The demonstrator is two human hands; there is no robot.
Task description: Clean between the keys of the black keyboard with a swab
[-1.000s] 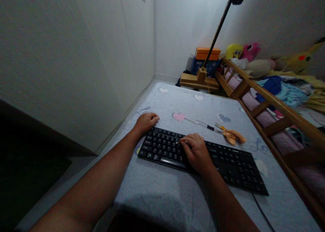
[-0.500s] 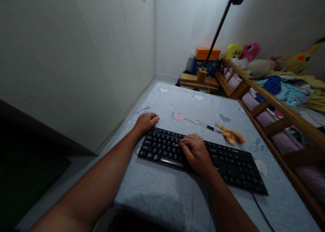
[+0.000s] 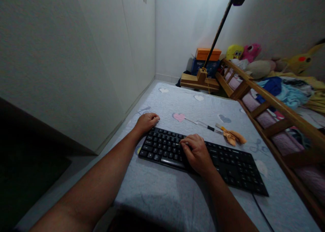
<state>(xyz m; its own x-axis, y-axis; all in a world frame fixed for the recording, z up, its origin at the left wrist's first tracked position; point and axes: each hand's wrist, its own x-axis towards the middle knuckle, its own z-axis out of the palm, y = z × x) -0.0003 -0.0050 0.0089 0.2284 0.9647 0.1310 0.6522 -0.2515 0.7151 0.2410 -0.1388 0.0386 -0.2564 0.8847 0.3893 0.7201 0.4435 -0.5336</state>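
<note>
A black keyboard [image 3: 175,147] lies at a slant on the cloth-covered table. My left hand [image 3: 147,121] rests by its top left corner, fingers curled together; whatever they may hold is hidden. Over the middle keys, my right hand [image 3: 196,152] is closed in a pinch on a thin white stick [image 3: 179,144], whose tip points left above the keys. Beyond the keyboard lie a thin metal tool with a black grip [image 3: 210,128], a brush with a yellow and pale end [image 3: 220,126] and a crumpled orange cloth [image 3: 232,137].
The keyboard's cable [image 3: 261,210] runs off toward the near right. A wooden bed rail [image 3: 274,106] borders the table's right side, and a white cabinet [image 3: 109,56] stands at the left. Behind the table, a dark pole rises from a wooden base [image 3: 194,80].
</note>
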